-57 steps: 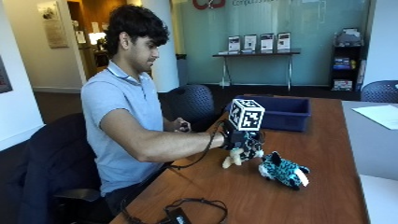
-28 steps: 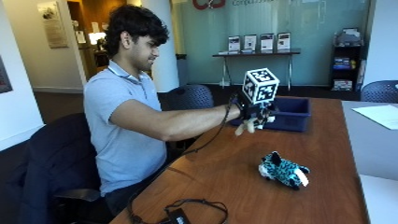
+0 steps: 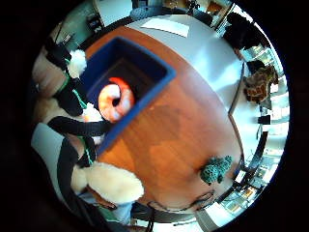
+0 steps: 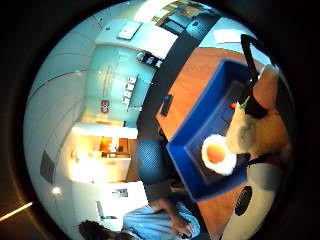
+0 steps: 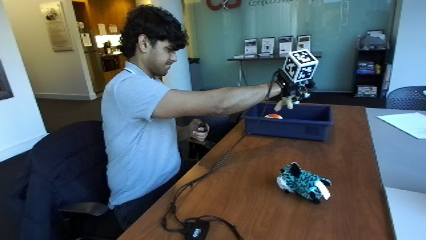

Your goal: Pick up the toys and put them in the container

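Note:
In the outside view my gloved right hand (image 5: 293,86) is held out above the blue container (image 5: 290,123) at the far end of the wooden table. It grips a small tan plush toy (image 5: 287,103), which hangs just over the container's near corner. The palm views show that tan plush (image 3: 109,181) (image 4: 255,125) close against the palm. An orange and white toy (image 3: 116,99) (image 4: 217,154) (image 5: 273,116) lies inside the container (image 3: 164,79) (image 4: 192,150). A teal spotted plush toy (image 5: 303,182) (image 3: 216,168) lies on the table nearer the front.
A black cable runs along the table to a small black box (image 5: 196,230) at the front edge. A sheet of paper (image 5: 406,122) lies on the grey table to the right. The bare left hand (image 5: 200,131) stays near the table's left edge.
The hand rose from beside the teal toy, carrying the tan plush, and moved away along the table to above the blue container. The teal toy stayed put.

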`<state>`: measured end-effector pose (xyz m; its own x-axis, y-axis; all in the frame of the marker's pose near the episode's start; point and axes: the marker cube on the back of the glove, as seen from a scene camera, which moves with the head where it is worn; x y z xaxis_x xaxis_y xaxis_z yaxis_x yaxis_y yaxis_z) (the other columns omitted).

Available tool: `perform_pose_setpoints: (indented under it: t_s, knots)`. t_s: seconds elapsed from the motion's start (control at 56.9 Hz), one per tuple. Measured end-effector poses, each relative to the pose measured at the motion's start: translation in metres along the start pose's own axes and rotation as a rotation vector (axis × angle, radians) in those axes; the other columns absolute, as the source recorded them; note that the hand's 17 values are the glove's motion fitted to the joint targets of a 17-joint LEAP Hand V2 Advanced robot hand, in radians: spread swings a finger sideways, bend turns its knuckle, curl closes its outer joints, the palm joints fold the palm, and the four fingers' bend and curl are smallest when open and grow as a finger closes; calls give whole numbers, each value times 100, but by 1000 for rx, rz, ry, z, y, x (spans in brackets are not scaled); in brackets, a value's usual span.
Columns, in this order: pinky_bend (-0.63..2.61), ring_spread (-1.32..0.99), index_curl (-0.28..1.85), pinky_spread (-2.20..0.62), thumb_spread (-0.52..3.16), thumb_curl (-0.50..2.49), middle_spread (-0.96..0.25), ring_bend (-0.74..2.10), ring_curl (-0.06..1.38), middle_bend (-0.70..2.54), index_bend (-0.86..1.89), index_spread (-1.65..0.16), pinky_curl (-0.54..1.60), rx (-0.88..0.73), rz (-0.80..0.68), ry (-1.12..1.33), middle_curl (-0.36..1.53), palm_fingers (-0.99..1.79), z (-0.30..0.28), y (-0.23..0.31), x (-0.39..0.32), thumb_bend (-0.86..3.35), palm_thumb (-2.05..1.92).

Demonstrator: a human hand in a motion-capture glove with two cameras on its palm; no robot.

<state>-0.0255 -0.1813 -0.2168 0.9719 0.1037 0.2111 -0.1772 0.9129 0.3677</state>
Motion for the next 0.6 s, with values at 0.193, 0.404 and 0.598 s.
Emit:
perform_pose_setpoints:
  t_s: [0.193,0.404,0.598]
  knots:
    - [138,-18,50,-33,83,91,4,106,54,12,7,-25,49,-179,99,-132,58,48,26,-20,-1,44,73]
    - [154,-5,40,-19,129,58,4,71,39,14,17,-31,47,-187,91,28,43,-3,15,4,37,7,3]
    - [135,-2,41,-7,142,47,3,66,36,17,21,-33,39,-218,132,143,40,-6,-25,53,88,3,-1]
